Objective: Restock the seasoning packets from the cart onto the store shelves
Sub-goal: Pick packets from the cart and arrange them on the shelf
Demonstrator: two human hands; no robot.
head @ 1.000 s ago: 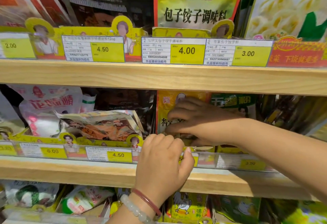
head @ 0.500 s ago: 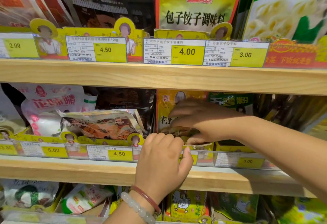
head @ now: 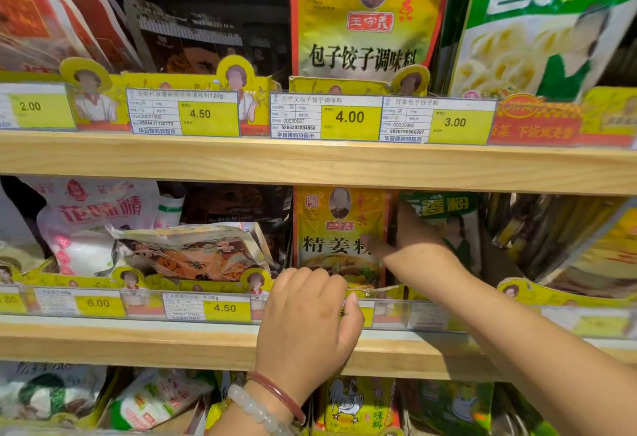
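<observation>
A yellow seasoning packet (head: 336, 229) with black characters stands upright on the middle shelf (head: 138, 346). My right hand (head: 418, 246) reaches in at its right edge, thumb on the packet's face. The fingers are slipped behind it, between it and a green packet (head: 444, 210). My left hand (head: 306, 318), with bracelets at the wrist, curls over the front lip of the yellow display tray (head: 389, 292) just below the packet. The cart is out of sight.
The upper shelf (head: 310, 163) hangs close above the packet tops and carries price tags and larger yellow and green packets. To the left lie a tipped orange-patterned packet (head: 193, 253) and white bags (head: 86, 229). More packets fill the bottom shelf.
My right hand has slid from across the yellow packet's face to its right edge, uncovering the print. My left hand has stayed on the tray lip.
</observation>
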